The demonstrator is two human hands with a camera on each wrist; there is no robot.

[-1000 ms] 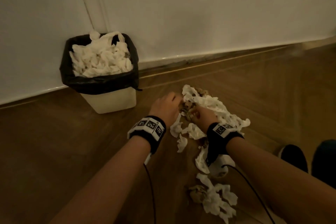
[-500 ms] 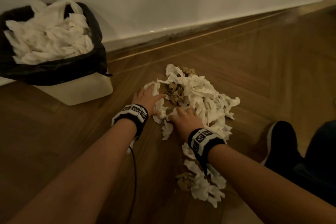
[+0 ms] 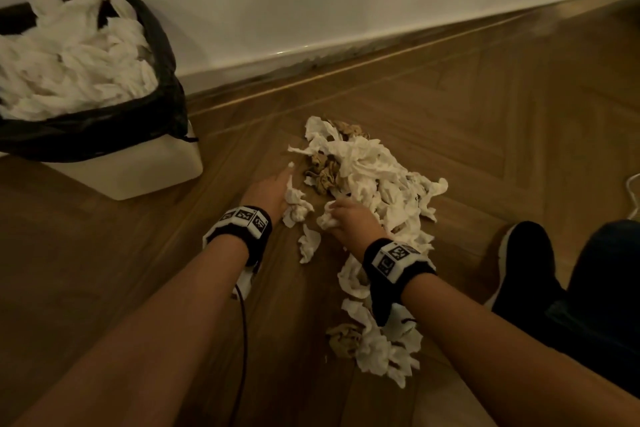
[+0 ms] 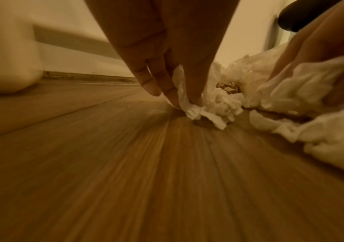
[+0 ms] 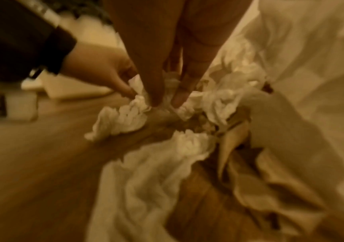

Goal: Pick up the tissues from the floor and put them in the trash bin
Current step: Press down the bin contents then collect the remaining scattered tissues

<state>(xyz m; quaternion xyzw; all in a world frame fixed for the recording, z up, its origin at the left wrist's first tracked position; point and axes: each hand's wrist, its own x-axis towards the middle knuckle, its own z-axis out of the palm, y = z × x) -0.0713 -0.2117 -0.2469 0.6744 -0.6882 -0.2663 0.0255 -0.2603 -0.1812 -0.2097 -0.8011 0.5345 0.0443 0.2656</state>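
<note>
A heap of crumpled white and brown tissues [image 3: 367,170] lies on the wood floor, with more tissues [image 3: 377,347] trailing toward me. My left hand [image 3: 277,191] is at the heap's left edge and pinches a white tissue [image 4: 208,106] between its fingertips against the floor. Just right of it, my right hand [image 3: 346,218] has its fingers curled round a white tissue wad [image 3: 327,217]; in the right wrist view [image 5: 162,98] its fingertips dig into the paper. The trash bin [image 3: 138,170], white with a black liner, stands at the far left, heaped with white tissues.
A white wall and skirting [image 3: 311,55] run behind the heap. My black shoe [image 3: 519,253] and dark trouser leg sit at the right. A white cable [image 3: 633,194] shows at the right edge. Bare floor [image 3: 86,270] lies between me and the bin.
Both hands have drawn back toward me from flat on the heap and now clutch tissues at its near-left edge. The view has shifted slightly right.
</note>
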